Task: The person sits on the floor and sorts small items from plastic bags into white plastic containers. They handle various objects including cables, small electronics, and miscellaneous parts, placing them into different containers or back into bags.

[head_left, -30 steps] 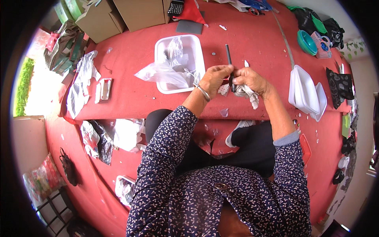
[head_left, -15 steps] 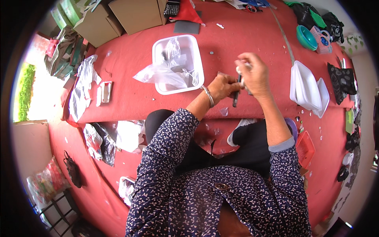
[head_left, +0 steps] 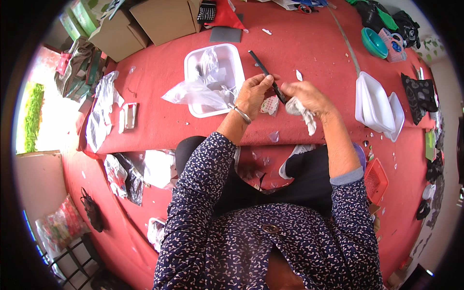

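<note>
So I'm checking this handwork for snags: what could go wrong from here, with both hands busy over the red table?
1. The left hand holds a thin black stick that juts out past the fingers; it might slip or poke the white tray just beside it.
2. The right hand grips a crumpled white wrapper that dangles loose and could drop.
3. Small scraps lie near the edge of the red table and may get brushed off.
</note>
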`<move>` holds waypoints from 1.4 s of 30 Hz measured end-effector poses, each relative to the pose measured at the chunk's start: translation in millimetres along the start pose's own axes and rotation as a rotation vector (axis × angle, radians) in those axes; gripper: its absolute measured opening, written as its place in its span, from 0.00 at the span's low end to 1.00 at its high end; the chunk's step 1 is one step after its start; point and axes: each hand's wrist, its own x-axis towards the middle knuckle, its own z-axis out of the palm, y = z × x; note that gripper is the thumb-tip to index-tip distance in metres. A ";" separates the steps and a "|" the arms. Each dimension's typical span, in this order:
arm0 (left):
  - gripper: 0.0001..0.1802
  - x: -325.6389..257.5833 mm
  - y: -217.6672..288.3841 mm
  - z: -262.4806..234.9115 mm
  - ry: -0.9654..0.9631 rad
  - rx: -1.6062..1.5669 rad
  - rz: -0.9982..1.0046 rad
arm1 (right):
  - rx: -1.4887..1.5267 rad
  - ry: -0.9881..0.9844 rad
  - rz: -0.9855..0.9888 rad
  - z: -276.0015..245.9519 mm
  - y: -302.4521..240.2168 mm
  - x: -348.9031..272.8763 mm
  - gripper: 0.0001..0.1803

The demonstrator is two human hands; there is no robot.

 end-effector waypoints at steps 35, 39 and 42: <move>0.04 0.0 20.4 -13.2 0.131 -0.123 -0.032 | -0.358 0.922 0.445 -80.8 67.0 -6.6 0.14; 0.04 4.8 22.2 -12.2 0.176 -0.111 -0.050 | -0.467 0.532 0.924 -72.5 102.6 -25.5 0.11; 0.04 6.9 23.8 -4.5 0.148 -0.110 -0.010 | -0.728 0.349 0.989 -37.7 116.6 -28.4 0.11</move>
